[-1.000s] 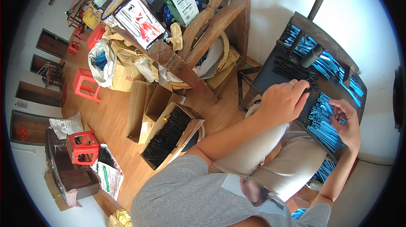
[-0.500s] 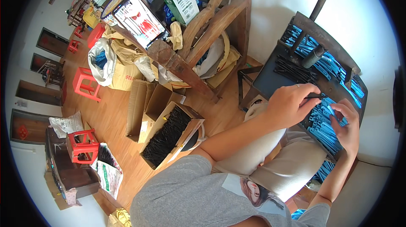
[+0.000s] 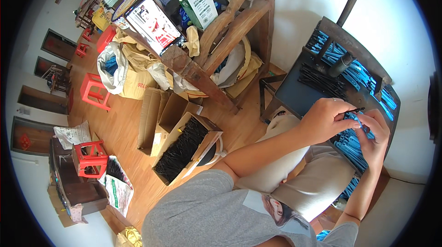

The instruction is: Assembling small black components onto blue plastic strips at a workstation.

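Over the front of the dark work surface [image 3: 292,92] my two hands meet. My left hand [image 3: 328,117] pinches a thin black plastic piece [image 3: 358,110], whose end sticks out past the fingers. Right beside it, my right hand [image 3: 375,133] grips a slim blue plastic piece [image 3: 369,133] between thumb and fingers. The two pieces are close together; the fingers hide whether they are joined. Below the hands lies a heap of similar blue pieces [image 3: 347,148]. A bundle of thin black pieces [image 3: 322,81] rests on the surface beyond my left hand.
A metal post [image 3: 341,65] and a dark bar with a lever [image 3: 352,0] rise above the surface, with more blue pieces [image 3: 334,49] around them. An open carton of black pieces [image 3: 182,150] stands on the floor at left. A lit phone [image 3: 152,23] leans on a wooden frame [image 3: 184,63].
My left hand has moved right and slightly down, bringing the black piece against the blue one in my right hand. The picture on the phone has changed.
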Demonstrator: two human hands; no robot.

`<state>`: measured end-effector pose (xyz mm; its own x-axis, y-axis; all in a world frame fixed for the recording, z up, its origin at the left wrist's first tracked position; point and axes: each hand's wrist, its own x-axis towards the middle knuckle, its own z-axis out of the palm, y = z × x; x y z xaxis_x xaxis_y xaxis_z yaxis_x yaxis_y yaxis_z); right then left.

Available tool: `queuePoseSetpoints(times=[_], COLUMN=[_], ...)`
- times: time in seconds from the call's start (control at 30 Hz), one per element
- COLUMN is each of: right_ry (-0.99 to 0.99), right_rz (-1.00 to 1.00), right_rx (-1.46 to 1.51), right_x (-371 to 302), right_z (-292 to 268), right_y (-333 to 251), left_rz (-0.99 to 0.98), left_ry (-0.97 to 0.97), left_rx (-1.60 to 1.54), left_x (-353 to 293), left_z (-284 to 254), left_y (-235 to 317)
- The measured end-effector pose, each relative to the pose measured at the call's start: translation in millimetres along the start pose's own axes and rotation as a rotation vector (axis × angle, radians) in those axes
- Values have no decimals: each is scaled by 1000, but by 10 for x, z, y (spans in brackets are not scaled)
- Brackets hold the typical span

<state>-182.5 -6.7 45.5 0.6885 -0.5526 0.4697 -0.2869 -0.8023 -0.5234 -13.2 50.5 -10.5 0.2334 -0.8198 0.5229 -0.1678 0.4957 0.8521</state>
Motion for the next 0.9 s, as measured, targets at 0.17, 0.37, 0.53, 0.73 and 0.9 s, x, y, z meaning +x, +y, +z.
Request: queuePoseSetpoints(times=[0.17, 0.37, 0.53, 0.73, 0.9], right_ry=[5, -70, -102, -107, -120], right_rz=[-7, 65, 84, 166, 230], right_rx=[39, 118, 134, 175, 324], right_x=[1, -11, -21, -56, -106], right_z=[18, -38, -79, -99, -147], right_y=[30, 55, 89, 125, 185], left_rz=[31, 0, -3, 30, 71], left_ry=[54, 46, 80, 58, 35], left_rx=[26, -40, -94, -52, -108], left_x=[-16, -27, -29, -20, -12], left_z=[-5, -46, -65, -92, -113], left_y=[-26, -42, -43, -32, -10])
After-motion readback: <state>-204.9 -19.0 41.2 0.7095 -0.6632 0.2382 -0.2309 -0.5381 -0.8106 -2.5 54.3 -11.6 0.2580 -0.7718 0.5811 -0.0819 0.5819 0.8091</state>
